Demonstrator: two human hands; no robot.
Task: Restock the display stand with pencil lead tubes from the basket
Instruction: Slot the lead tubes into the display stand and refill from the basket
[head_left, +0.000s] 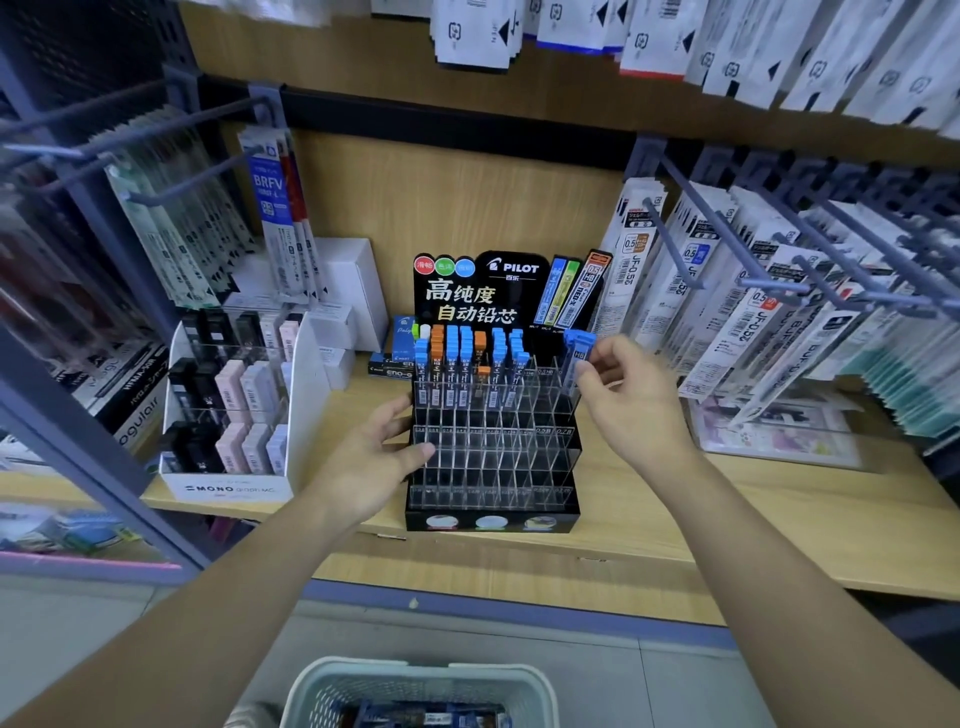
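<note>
Up on a wooden shelf (649, 499) stands a clear-celled stand (493, 452). Right hand (631, 400) pinches a blue-capped tube (574, 364); left hand (379, 457), fingers loose, touches the stand's side.

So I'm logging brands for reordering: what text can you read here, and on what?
"PILOT", "高纯度 自动铅芯": stand header
"HB": tube in right hand
"MONO graph MG": white box
"BRFV": hanging refill pack
"JF-0.5": refill packs
"ENO-G": dark box
Slot labels, barcodes: too small.
</note>
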